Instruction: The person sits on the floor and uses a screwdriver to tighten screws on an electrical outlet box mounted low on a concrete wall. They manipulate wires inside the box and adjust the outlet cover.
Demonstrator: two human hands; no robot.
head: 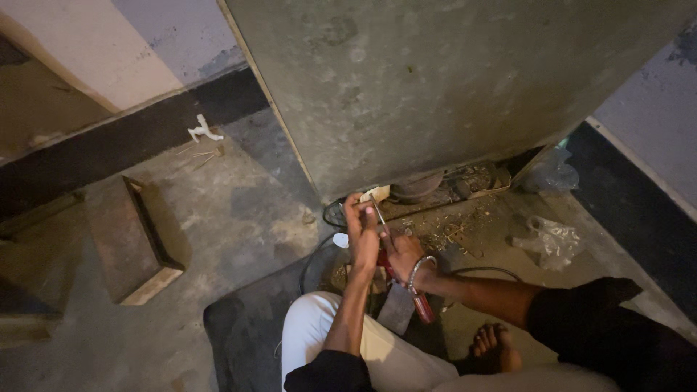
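Observation:
My right hand [404, 254], with a metal bangle on the wrist, grips a long tool with a red handle [422, 308]. Its thin metal shaft [378, 212] points up towards the bottom edge of a big grey metal cabinet [435, 87]. My left hand [361, 231] is raised beside the shaft, with its fingertips pinched around the upper part. Whether something small sits between those fingers is too dim to tell. Both hands work just in front of the cabinet's dusty base [443, 185], above my white-trousered knee [319, 327].
A black cable [314, 260] loops on the floor beside a small white cap [340, 239]. Debris lies under the cabinet. Crumpled plastic bags [552, 239] are at the right, and a shallow wooden box [138, 243] at the left. My bare foot [497, 348] rests on the floor.

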